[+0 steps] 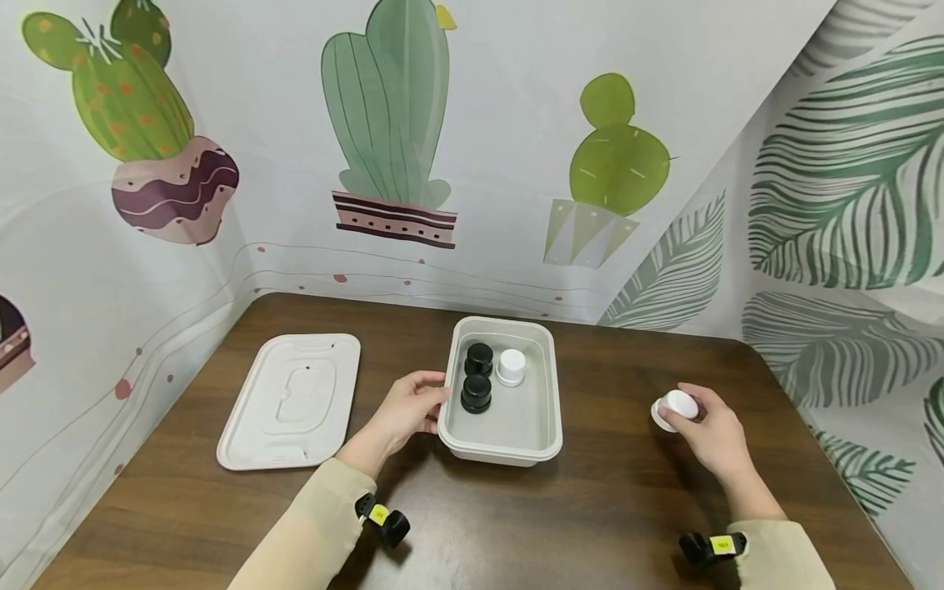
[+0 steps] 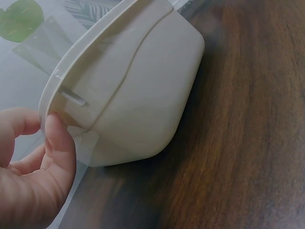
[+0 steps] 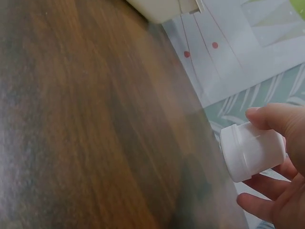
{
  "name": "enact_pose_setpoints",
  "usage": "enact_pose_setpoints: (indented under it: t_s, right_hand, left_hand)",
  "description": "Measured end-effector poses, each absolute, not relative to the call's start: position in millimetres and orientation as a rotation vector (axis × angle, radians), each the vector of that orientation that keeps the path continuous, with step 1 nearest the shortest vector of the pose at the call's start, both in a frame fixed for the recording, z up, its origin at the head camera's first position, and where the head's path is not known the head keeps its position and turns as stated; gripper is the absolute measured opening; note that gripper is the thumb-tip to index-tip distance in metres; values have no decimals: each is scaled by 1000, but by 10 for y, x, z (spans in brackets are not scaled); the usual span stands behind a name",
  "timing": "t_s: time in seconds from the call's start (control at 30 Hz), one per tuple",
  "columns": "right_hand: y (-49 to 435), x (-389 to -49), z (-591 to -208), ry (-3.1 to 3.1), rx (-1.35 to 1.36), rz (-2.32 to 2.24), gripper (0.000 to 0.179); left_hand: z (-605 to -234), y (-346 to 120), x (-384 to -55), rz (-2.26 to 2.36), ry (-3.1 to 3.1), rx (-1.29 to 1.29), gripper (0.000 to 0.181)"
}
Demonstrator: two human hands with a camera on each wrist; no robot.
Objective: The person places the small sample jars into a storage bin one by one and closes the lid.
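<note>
A pale grey plastic box [image 1: 546, 393] stands near the middle of the table, without its lid. Inside it are two black jars [image 1: 476, 392] on the left and one white jar [image 1: 512, 367] beside them. My left hand [image 1: 401, 410] pinches the box's left rim; the left wrist view shows thumb and fingers [image 2: 61, 143] at that edge. Off to the right, my right hand [image 1: 714, 433] grips a second white jar [image 1: 678, 405] by its narrower part. The right wrist view has this white jar [image 3: 252, 150] tilted between thumb and fingers.
A flat white lid [image 1: 251, 401] lies on the brown wooden table [image 1: 612, 492] to the left of the box. A cloth with cactus and leaf prints [image 1: 509, 164] hangs behind the table's back edge. Each wrist wears a black camera on a strap.
</note>
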State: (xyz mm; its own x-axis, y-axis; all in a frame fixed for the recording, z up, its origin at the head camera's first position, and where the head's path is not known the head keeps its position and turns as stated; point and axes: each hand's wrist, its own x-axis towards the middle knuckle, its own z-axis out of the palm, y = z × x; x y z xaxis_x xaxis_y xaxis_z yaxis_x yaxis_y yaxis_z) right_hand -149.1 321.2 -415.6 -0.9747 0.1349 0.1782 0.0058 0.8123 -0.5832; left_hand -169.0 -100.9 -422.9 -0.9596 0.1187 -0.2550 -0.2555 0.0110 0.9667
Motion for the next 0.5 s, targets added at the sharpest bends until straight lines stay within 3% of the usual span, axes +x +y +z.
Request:
enact_pose_setpoints:
  t_s: [0.5]
  right_hand:
    - [3024,-1540,-4054,-2755,-41,931,55]
  left_hand:
    - [-4206,-1006,-1673,2053,2005,-137,39]
